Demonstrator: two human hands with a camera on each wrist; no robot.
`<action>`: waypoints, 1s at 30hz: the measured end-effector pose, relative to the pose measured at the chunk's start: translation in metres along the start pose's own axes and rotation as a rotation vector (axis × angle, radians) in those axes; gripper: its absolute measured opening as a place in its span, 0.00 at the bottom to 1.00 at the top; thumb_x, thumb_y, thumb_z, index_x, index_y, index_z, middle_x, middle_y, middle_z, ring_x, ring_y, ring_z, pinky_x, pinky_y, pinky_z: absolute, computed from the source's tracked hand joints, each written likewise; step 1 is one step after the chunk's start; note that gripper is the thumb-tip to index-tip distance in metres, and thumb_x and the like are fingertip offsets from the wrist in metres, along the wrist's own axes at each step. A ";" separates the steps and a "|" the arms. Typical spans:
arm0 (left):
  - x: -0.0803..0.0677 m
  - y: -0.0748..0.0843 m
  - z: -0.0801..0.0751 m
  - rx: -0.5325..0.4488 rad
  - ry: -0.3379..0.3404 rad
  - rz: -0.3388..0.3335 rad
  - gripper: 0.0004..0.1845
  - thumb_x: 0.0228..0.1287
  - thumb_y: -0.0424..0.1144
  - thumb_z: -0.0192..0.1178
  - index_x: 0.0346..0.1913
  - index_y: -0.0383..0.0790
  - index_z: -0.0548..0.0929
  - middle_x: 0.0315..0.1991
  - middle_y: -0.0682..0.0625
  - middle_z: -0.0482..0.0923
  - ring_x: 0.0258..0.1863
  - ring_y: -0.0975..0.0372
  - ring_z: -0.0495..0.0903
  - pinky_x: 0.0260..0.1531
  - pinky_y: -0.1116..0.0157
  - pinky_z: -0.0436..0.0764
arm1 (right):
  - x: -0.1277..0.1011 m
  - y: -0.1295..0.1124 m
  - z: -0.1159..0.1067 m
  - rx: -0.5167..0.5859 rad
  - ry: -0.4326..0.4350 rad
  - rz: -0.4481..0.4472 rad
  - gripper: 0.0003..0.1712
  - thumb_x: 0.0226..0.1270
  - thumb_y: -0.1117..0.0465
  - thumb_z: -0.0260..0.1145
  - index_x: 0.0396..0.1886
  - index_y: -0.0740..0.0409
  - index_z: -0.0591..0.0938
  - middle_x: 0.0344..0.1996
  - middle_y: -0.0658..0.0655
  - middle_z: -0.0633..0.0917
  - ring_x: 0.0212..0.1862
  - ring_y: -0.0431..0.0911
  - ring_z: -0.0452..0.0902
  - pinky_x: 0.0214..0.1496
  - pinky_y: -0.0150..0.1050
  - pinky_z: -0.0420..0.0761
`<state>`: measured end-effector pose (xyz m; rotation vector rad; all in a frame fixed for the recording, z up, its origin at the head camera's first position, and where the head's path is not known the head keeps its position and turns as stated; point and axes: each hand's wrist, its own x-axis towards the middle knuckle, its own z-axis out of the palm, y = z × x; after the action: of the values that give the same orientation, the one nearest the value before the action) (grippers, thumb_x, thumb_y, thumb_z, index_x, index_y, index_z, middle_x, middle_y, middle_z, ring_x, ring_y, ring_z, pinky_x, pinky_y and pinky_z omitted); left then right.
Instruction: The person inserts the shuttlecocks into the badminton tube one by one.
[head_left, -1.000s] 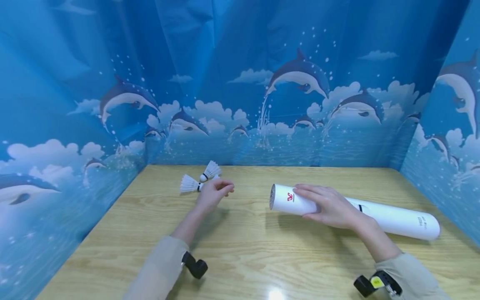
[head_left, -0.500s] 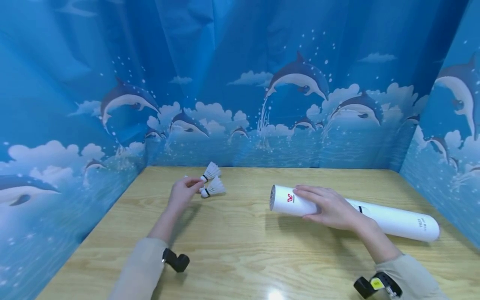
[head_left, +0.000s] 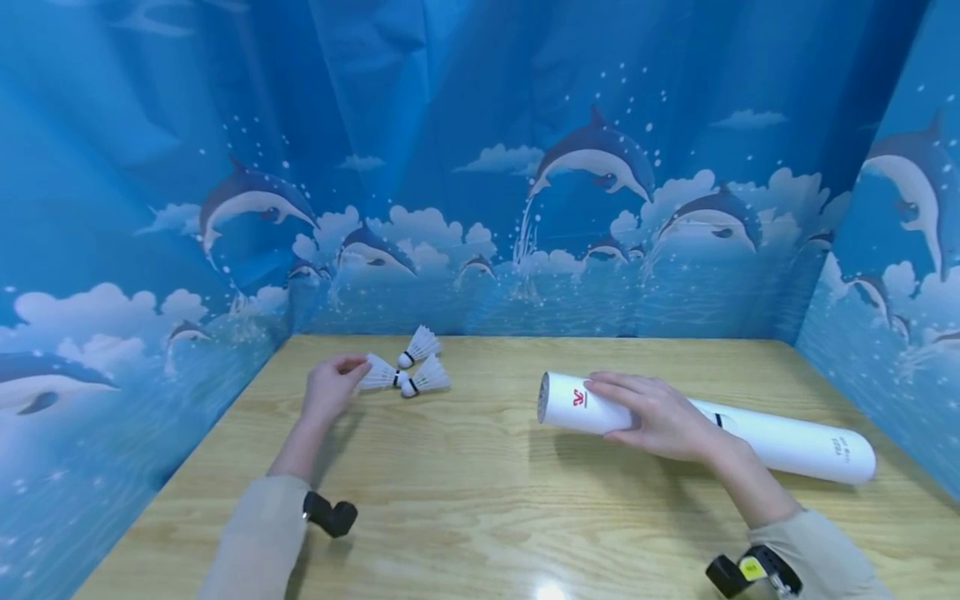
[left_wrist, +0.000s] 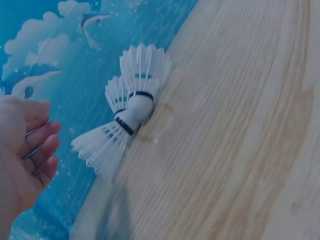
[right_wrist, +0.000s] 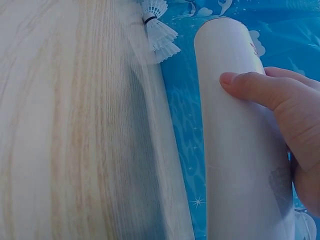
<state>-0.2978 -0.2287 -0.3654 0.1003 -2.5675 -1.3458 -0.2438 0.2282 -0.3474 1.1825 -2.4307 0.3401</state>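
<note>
On the left part of the table, three white shuttlecocks lie close together: one at the back [head_left: 421,346], one at the right [head_left: 427,377] and one at the left [head_left: 381,372]. My left hand [head_left: 331,387] is just left of them, fingertips by the left one's feathers; in the left wrist view its loosely curled fingers [left_wrist: 42,137] show a gap to the shuttlecocks. My right hand [head_left: 663,412] grips a long white shuttlecock tube [head_left: 802,442] near its left end, thumb on the near side [right_wrist: 247,87]. That end is raised over its shadow; the right end is low at the table.
A pale wood table [head_left: 465,500] spreads in front of me. Blue dolphin-print sheeting [head_left: 465,167] stands along its back and both sides. Black wrist cameras sit on both sleeves.
My left hand has moved left across the shuttlecocks, uncovering the right one and then the left one. My right hand and the tube have hardly moved.
</note>
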 end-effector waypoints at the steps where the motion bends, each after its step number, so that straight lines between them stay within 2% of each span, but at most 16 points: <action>1: 0.001 -0.001 -0.001 0.004 0.000 -0.002 0.19 0.66 0.40 0.55 0.54 0.30 0.76 0.48 0.36 0.77 0.49 0.48 0.74 0.50 0.54 0.71 | 0.000 0.000 0.000 -0.001 -0.002 0.003 0.43 0.42 0.53 0.77 0.62 0.55 0.72 0.59 0.58 0.74 0.56 0.54 0.72 0.50 0.55 0.74; 9: 0.010 -0.015 -0.006 0.017 -0.014 -0.012 0.21 0.66 0.39 0.55 0.56 0.27 0.73 0.48 0.34 0.75 0.45 0.49 0.75 0.40 0.60 0.75 | -0.001 -0.001 -0.002 -0.005 -0.005 0.016 0.43 0.43 0.53 0.77 0.62 0.55 0.72 0.59 0.58 0.74 0.57 0.54 0.71 0.51 0.55 0.73; 16: 0.008 -0.027 -0.008 0.018 -0.074 -0.073 0.23 0.68 0.39 0.52 0.59 0.25 0.69 0.52 0.32 0.72 0.50 0.46 0.72 0.47 0.54 0.73 | -0.001 0.000 -0.002 0.001 -0.006 0.006 0.44 0.42 0.54 0.77 0.63 0.55 0.71 0.60 0.58 0.73 0.57 0.54 0.71 0.50 0.54 0.74; 23: 0.014 -0.036 0.001 0.087 -0.068 -0.018 0.23 0.64 0.38 0.56 0.55 0.23 0.72 0.48 0.31 0.75 0.47 0.44 0.74 0.46 0.53 0.73 | 0.001 -0.001 -0.001 0.005 -0.006 0.001 0.44 0.42 0.54 0.77 0.62 0.55 0.72 0.59 0.58 0.74 0.57 0.54 0.71 0.51 0.54 0.74; 30: 0.017 -0.032 0.007 0.125 -0.104 -0.011 0.21 0.65 0.36 0.54 0.55 0.23 0.71 0.50 0.30 0.74 0.48 0.43 0.74 0.46 0.52 0.74 | 0.001 -0.002 0.000 0.012 -0.026 0.023 0.43 0.43 0.53 0.77 0.62 0.55 0.72 0.60 0.58 0.73 0.57 0.54 0.71 0.51 0.54 0.73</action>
<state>-0.3172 -0.2441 -0.3922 0.0677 -2.7404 -1.2243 -0.2430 0.2268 -0.3468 1.1715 -2.4701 0.3486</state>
